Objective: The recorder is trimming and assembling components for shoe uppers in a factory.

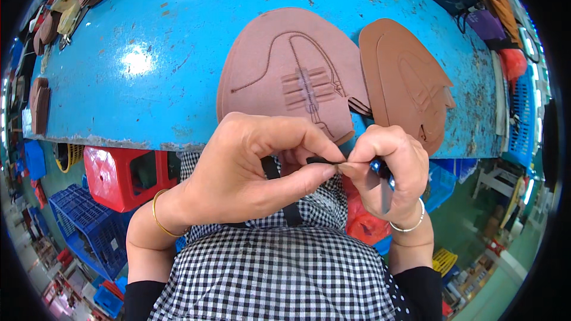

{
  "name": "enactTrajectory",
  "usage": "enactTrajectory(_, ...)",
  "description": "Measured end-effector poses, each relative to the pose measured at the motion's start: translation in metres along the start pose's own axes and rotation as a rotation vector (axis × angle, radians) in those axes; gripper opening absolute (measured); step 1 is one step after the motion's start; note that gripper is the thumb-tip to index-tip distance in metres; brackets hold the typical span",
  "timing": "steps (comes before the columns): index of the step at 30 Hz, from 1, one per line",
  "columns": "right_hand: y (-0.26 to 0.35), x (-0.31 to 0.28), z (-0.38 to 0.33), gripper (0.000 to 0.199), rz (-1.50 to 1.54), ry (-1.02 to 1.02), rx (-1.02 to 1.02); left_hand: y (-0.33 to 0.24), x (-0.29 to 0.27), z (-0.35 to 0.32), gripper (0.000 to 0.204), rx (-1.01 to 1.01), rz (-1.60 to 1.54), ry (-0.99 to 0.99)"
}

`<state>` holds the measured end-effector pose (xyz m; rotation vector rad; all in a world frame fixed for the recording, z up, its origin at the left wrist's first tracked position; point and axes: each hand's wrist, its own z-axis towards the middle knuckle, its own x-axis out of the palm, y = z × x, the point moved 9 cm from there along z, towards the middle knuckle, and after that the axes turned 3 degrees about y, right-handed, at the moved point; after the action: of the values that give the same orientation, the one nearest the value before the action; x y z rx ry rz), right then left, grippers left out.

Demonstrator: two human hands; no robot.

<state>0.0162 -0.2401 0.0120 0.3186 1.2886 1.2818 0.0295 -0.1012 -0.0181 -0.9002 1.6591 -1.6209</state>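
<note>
Worn blue table [178, 35], brown leather pieces [285, 71], red stool [119, 175] below.

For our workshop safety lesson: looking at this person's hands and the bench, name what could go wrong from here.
1. The right hand holds a pair of scissors while both hands pinch a small dark strip; the blades sit close to the fingers, so a nick seems possible.
2. The strip is held off the blue table, over the lap, and might drop.
3. The brown leather pieces overhang the table edge and could slide off.
</note>
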Motion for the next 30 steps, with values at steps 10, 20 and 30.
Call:
enactTrajectory(10,-0.026,0.004,-0.020,0.014,0.467,-0.097,0.331,-0.001,-0.001,0.004,0.019,0.190,-0.265,0.009)
enactTrajectory(20,-0.009,0.022,-0.017,0.017,0.162,0.039,0.141,0.011,-0.005,-0.003,0.015,-0.111,0.038,0.122)
enactTrajectory(30,-0.079,-0.024,-0.008,0.019,0.433,-0.064,0.650,0.019,-0.028,0.066,0.007,-0.181,0.435,0.360)
